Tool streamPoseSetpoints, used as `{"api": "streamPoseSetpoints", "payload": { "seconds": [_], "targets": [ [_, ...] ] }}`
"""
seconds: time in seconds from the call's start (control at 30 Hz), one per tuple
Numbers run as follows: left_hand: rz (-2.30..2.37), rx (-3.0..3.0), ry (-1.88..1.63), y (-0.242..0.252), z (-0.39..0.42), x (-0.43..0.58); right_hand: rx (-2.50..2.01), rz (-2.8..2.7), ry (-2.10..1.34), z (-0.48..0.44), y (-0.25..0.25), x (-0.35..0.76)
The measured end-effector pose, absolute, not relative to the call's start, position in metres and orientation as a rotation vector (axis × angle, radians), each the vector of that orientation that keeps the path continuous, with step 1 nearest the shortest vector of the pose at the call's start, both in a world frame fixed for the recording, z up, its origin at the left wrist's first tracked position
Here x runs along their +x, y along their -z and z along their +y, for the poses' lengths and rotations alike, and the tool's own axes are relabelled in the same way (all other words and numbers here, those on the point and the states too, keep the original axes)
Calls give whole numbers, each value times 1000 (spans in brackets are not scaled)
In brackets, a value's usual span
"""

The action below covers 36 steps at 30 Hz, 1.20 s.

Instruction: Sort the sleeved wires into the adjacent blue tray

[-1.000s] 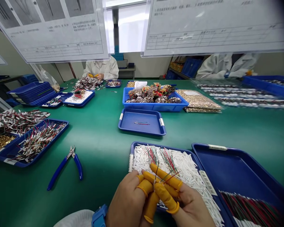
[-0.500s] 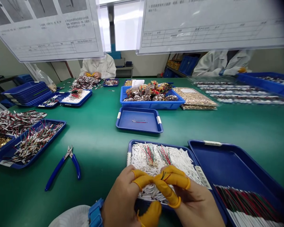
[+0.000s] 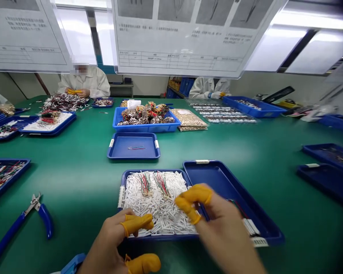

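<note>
While hands [image 3: 116, 238] [image 3: 220, 224] hover, tray label [image 3: 121, 196] unreadable

The right hand [image 3: 224, 224] is motion-blurred, the left hand [image 3: 110, 241] is cut off by the lower edge, and the hanging printed sheet [image 3: 177, 57] has text too small to read.

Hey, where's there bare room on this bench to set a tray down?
Bare green mat lies between the blue-handled side cutters and the tray of white sleeves, and also right of the blue tray. It's crowded in the white sleeves themselves and around the far blue crate of wire bundles.
</note>
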State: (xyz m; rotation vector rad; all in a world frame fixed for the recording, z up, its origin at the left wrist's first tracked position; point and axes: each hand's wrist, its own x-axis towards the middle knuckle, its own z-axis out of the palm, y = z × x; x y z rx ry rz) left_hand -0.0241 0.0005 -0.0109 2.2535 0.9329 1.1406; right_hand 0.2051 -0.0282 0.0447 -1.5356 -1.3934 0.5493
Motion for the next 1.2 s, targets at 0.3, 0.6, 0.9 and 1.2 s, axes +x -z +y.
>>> {"api": "streamPoseSetpoints", "payload": {
  "seconds": [0.3,0.6,0.9,1.2],
  "targets": [
    [722,2202,-1122,-13,13,-7,-2478,-1456,-324,-42,-51,339],
    [764,2226,-1148,-9,13,-10,-2473,-1487,-469,-37,-28,340],
    [806,2170,-1189,-11,10,-8,-2430,-1480,-284,-31,-37,322],
    [1006,2182,-1203,-9,10,-6,-2042,-1861,-420,24,-40,182]
  ]
}}
